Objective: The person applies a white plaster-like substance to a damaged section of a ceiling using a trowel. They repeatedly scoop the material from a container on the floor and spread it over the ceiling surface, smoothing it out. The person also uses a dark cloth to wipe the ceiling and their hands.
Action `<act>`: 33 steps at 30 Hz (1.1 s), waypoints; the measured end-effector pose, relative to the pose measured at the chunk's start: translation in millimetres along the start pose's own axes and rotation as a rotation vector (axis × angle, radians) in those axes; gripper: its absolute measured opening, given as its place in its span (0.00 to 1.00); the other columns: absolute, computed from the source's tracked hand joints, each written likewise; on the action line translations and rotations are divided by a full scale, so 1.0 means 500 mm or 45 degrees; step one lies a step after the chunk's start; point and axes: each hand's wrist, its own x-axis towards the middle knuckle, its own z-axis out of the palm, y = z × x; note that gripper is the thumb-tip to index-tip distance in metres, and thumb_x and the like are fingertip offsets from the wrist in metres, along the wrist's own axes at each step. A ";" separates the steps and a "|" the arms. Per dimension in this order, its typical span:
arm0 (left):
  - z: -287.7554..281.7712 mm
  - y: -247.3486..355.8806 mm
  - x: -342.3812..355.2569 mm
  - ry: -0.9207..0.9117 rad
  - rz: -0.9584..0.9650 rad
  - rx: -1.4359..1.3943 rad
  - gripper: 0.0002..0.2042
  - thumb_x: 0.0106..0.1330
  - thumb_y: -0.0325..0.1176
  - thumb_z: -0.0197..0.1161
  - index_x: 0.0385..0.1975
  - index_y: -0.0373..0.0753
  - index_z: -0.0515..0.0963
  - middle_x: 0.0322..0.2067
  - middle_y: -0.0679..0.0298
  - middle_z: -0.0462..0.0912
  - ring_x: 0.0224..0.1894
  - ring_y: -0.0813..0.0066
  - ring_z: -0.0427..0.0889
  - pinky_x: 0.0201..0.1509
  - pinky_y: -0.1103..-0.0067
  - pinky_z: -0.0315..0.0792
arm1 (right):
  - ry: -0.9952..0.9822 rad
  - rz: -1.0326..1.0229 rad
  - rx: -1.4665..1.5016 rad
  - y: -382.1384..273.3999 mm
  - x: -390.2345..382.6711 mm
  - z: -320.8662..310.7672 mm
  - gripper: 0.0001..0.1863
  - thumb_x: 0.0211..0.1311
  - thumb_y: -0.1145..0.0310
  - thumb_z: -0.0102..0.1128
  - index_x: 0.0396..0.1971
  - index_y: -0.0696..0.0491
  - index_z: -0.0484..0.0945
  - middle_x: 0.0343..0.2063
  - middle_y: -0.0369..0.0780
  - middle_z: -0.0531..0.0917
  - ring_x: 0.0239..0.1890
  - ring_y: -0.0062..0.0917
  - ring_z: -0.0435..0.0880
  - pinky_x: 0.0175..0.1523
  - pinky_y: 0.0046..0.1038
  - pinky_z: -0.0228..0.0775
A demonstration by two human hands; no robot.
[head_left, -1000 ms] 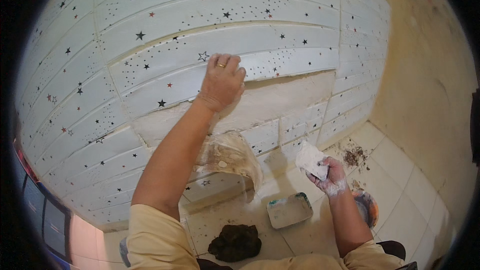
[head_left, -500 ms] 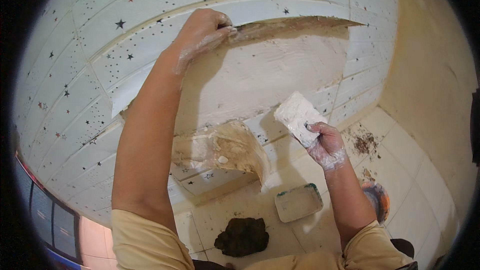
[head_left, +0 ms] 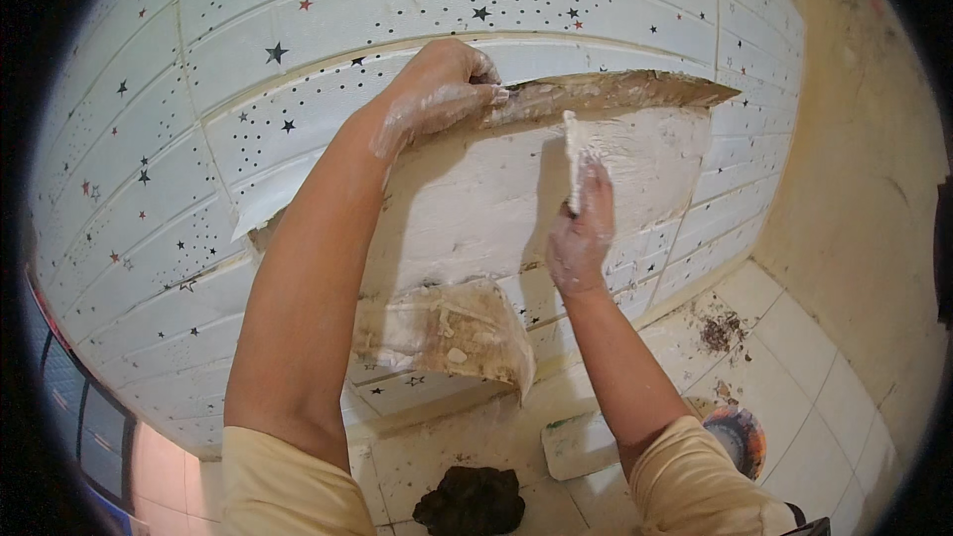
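Observation:
My left hand (head_left: pixel 442 94), smeared with white paste, is closed on the lifted upper edge of the star-printed wall covering (head_left: pixel 328 99). Below that edge lies a patch of wall coated in whitish putty (head_left: pixel 462 203). My right hand (head_left: pixel 583 238) grips a flat putty spreader (head_left: pixel 573 154), seen nearly edge-on in front of this patch; white putty lies thick along it. Whether the spreader touches the wall I cannot tell. A lower flap of the covering (head_left: pixel 437 333) hangs folded down, its brownish back spotted with putty.
On the tiled floor lie a dark crumpled lump (head_left: pixel 470 501) and a pale rectangular tray (head_left: pixel 576 445), partly behind my right forearm. A round container (head_left: pixel 737 440) stands to the right, with dark debris (head_left: pixel 722 332) beyond it. A yellowish wall (head_left: pixel 864 189) bounds the right side.
My right hand has risen toward the coated wall patch and turned the spreader from face-on to edge-on. My left hand still holds the upper edge. The whole view has shifted slightly.

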 end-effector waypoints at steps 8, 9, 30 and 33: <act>0.008 -0.007 -0.006 0.059 0.067 0.015 0.11 0.56 0.35 0.64 0.27 0.32 0.81 0.18 0.59 0.79 0.20 0.77 0.72 0.27 0.76 0.68 | -0.481 -0.400 -0.325 0.008 -0.067 0.027 0.31 0.42 0.82 0.55 0.53 0.69 0.64 0.56 0.63 0.64 0.61 0.56 0.61 0.65 0.50 0.50; 0.002 -0.003 -0.006 0.030 0.044 0.013 0.11 0.56 0.35 0.64 0.27 0.31 0.81 0.18 0.59 0.79 0.21 0.76 0.72 0.28 0.75 0.69 | -0.511 -0.483 -0.330 0.012 -0.078 0.015 0.30 0.44 0.84 0.53 0.53 0.69 0.63 0.55 0.62 0.65 0.60 0.56 0.62 0.65 0.49 0.51; 0.014 -0.005 -0.013 0.123 0.029 0.019 0.12 0.54 0.36 0.64 0.29 0.31 0.81 0.22 0.56 0.81 0.24 0.70 0.77 0.33 0.74 0.71 | -0.206 -0.191 -0.309 0.014 -0.012 0.082 0.34 0.44 0.78 0.57 0.56 0.70 0.61 0.59 0.62 0.59 0.65 0.54 0.54 0.68 0.47 0.44; 0.010 -0.007 -0.011 0.118 0.043 -0.024 0.13 0.54 0.37 0.64 0.29 0.32 0.81 0.22 0.56 0.82 0.24 0.70 0.77 0.33 0.74 0.71 | -0.379 -0.518 -0.195 -0.028 -0.046 0.080 0.31 0.45 0.77 0.54 0.54 0.69 0.64 0.58 0.61 0.63 0.63 0.54 0.59 0.67 0.49 0.48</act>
